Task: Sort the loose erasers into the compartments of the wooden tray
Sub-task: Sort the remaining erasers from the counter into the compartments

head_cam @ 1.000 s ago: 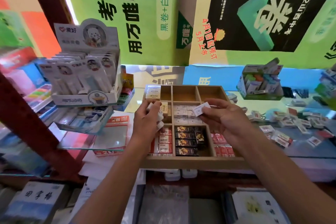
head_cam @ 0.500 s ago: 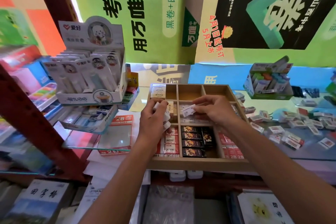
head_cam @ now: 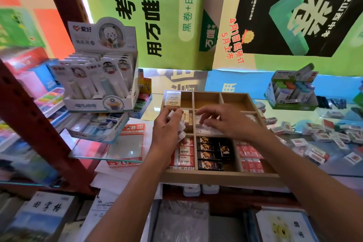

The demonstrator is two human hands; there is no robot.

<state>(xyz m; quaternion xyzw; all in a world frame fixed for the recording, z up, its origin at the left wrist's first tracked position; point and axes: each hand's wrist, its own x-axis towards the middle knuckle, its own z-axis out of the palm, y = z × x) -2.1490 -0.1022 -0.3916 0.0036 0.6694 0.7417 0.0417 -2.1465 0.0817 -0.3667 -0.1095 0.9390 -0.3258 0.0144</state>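
Note:
The wooden tray (head_cam: 220, 178) stands on the glass counter in front of me, divided into several compartments. Black erasers (head_cam: 209, 148) fill its front middle compartment, red-and-white 2B erasers (head_cam: 186, 151) the front left, red ones (head_cam: 250, 155) the front right. My left hand (head_cam: 169, 129) is over the tray's left side, shut on a small stack of white erasers (head_cam: 181, 126). My right hand (head_cam: 225, 121) hovers, fingers spread, over white erasers (head_cam: 205, 129) in the middle compartment; I cannot see anything held in it. Loose erasers (head_cam: 318, 139) lie scattered on the counter at the right.
A white display box of correction tapes (head_cam: 102, 76) stands at the left on a glass shelf. A 2B eraser box (head_cam: 127, 143) lies beside the tray. A green-and-white box (head_cam: 290, 92) stands at the back right. A red shelf post (head_cam: 37, 118) rises at the left.
My right hand carried a white eraser leftward and down into the middle compartment; its fingers are now spread over it. My left hand stayed put with its stack.

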